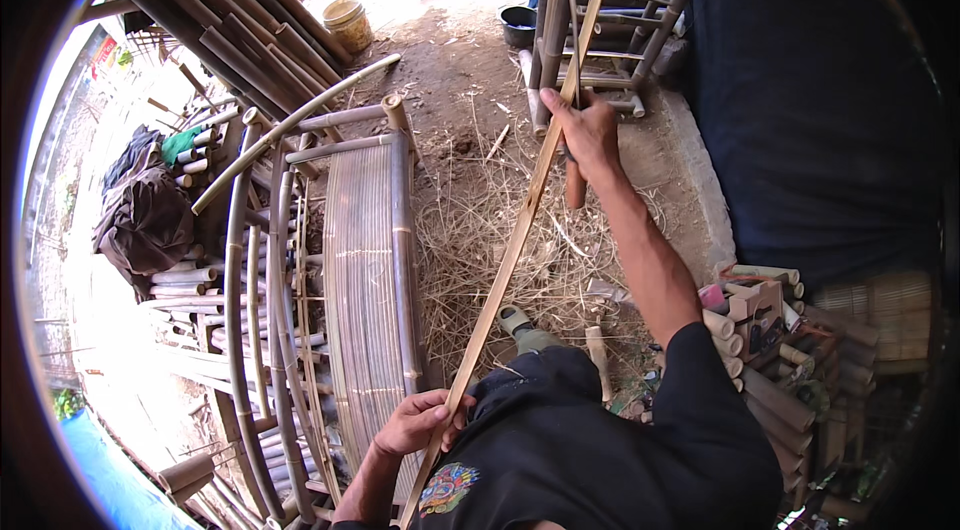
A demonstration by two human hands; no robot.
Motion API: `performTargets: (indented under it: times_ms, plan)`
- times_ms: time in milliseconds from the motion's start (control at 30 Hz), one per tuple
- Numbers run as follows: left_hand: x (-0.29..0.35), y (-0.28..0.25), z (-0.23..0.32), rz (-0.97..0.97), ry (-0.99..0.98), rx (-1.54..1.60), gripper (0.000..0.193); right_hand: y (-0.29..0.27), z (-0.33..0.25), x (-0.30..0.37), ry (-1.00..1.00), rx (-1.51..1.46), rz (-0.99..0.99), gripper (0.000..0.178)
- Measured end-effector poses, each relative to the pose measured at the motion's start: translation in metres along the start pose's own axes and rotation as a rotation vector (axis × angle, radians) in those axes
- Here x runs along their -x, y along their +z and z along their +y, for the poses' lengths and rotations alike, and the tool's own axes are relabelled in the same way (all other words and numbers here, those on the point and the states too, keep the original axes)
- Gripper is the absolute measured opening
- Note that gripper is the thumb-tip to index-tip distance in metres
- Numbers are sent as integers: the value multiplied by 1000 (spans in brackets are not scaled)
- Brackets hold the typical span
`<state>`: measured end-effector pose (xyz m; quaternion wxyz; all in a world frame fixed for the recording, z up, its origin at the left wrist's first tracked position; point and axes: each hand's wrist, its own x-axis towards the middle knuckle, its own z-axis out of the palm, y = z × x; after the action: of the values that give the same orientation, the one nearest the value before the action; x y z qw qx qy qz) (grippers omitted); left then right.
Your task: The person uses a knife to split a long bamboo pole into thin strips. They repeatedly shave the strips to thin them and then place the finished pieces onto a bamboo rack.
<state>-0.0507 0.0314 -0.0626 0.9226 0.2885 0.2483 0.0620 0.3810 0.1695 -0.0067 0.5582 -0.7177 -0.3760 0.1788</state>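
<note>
Long bamboo strip (505, 265), thin and pale, running diagonally from lower hand up past upper hand, tip ending against bamboo frame (600, 20) beyond. Left hand (415, 422) low, fingers (452, 408) wrapped narrow around strip near its bottom end. Right hand (590, 135) stretched out high, closed on the strip's upper part and also on a knife handle (575, 185) hanging just below the fist; blade not visible, so cannot tell where it meets the strip. Below and between the hands: dry shavings (500, 230) on dirt ground. Left of lower fingers: curved slatted bamboo chair back (365, 270). Right of forearm: stack of cut bamboo pieces (775, 350). Judged: strip light, springy, flexing along its length, splinter-sharp at edges, likely to split along grain. Best held on flat faces, hands well apart, away from thin tip.
</note>
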Motion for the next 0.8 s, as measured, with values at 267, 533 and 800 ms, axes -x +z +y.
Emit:
performTargets:
  times_ms: [267,533,800]
  plan:
    - [-51,32,49,629,272,-435,28,40,12,110,-647,575,-380,64]
    - [-67,45,50,838,345,-716,26,52,40,127,-702,576,-449,63]
    - [-43,51,21,758,280,-528,23,17,47,67,-577,706,-335,59]
